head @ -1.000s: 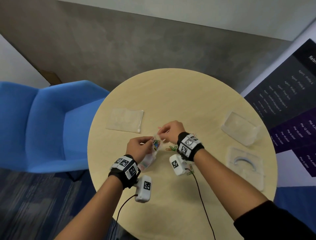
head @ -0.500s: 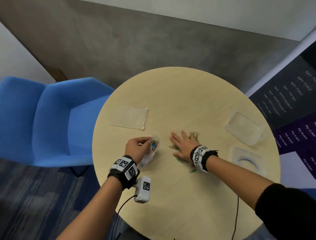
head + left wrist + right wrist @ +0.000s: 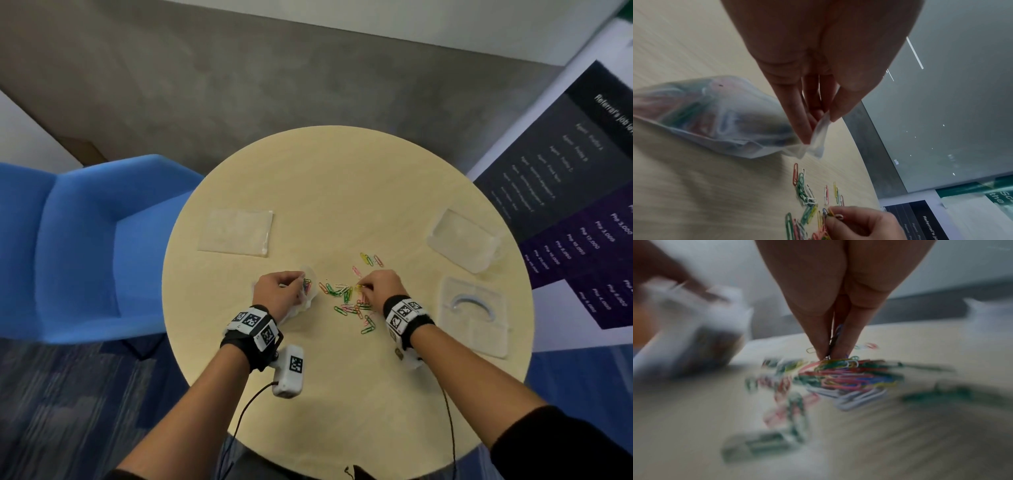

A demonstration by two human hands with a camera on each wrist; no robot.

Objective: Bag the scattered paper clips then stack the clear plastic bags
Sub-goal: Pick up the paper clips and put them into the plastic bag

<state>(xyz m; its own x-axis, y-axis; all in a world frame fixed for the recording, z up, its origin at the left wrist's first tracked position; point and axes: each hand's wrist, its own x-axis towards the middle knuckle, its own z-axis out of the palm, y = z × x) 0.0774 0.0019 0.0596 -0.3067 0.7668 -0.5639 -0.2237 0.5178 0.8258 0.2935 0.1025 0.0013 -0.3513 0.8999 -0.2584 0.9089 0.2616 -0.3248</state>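
Pale wood surface (image 3: 342, 192): round, carrying everything the task needed
Loose paper clips (image 3: 349, 298): many colours, scattered in the middle of the surface between the two hands, with a few more lying apart on the far side (image 3: 371, 259)
Left hand (image 3: 279, 289): fingers and thumb pinched the mouth of a clear plastic bag (image 3: 719, 116), holding its lip up
Held bag: bulging with coloured clips already inside, its body resting on the surface just left of the loose heap
Right hand (image 3: 380, 286): fingertips (image 3: 823, 344) drawn together and pinching a few clips at the far edge of the heap, tips down at the surface
Flat clear bag (image 3: 236, 231): lay alone on the far left part of the surface, well apart from the hands
Clear plastic pieces (image 3: 462, 240): two lay near the right rim, one beyond the other (image 3: 474, 315)
Blue chair (image 3: 85, 246): stood beside the surface, at its left
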